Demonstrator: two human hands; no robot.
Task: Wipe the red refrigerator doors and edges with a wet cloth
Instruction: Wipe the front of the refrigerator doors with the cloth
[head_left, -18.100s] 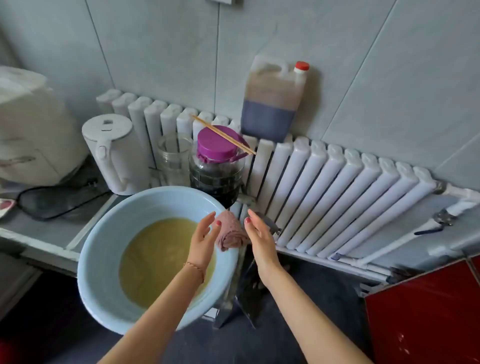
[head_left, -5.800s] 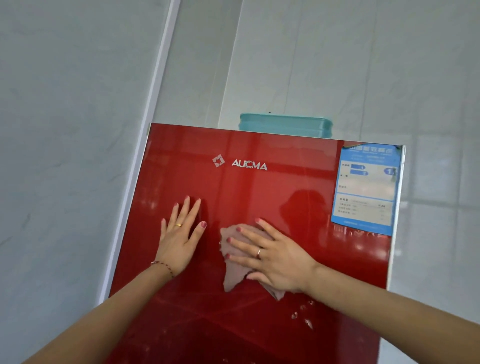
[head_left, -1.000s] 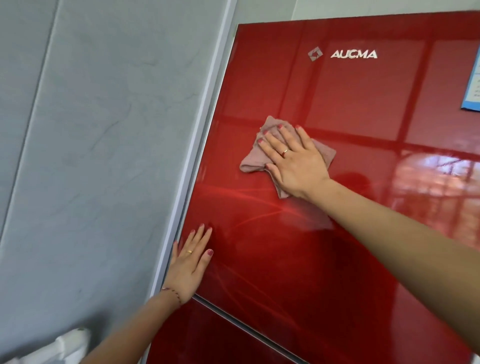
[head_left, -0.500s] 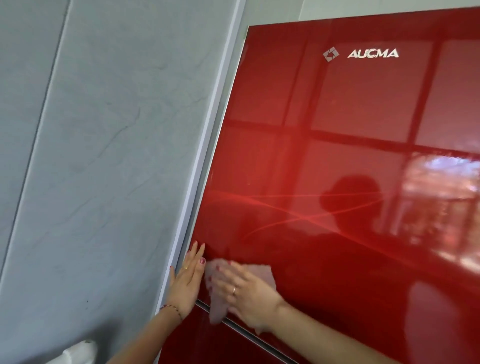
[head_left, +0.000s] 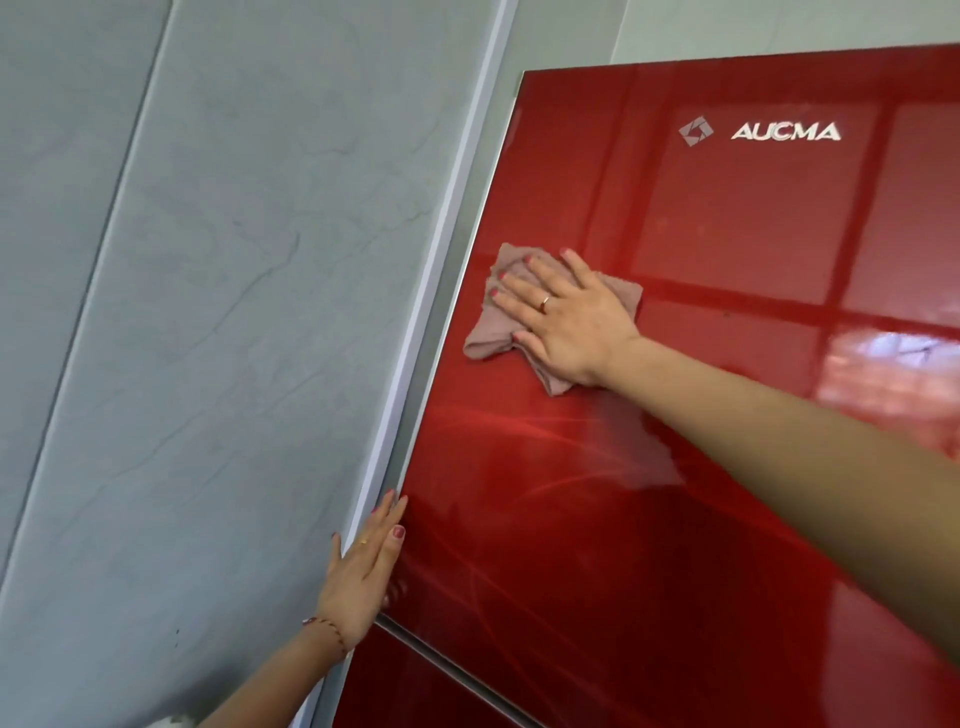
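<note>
Right fingers (head_left: 522, 291): straight and slightly spread, pressing flat on the cloth; a ring shows on one of them, the nails are painted red.
Right hand (head_left: 569, 322): palm down on the cloth, forearm reaching in from the lower right.
Cloth (head_left: 485, 340): pinkish, crumpled, pressed against the upper door near its left edge, corners sticking out to the left of and below the hand.
Left fingers (head_left: 387, 525): straight and pressed together, lying flat along the left edge of the upper door; a thin ring on one.
Left hand (head_left: 361, 577): holds nothing, resting just above the seam between the doors; a braided bracelet (head_left: 327, 626) circles the wrist.
Upper door (head_left: 701, 467): glossy red, mirroring window light on the right.
Writing: silver letters "AUCMA" (head_left: 785, 132) near the top, with a diamond-shaped logo (head_left: 695, 132) just to their left.
Lower door (head_left: 415, 691): red, only its top corner in view.
Wall (head_left: 208, 338): grey marbled panels left of the refrigerator, with a pale trim strip (head_left: 441, 249) beside the door edge.
</note>
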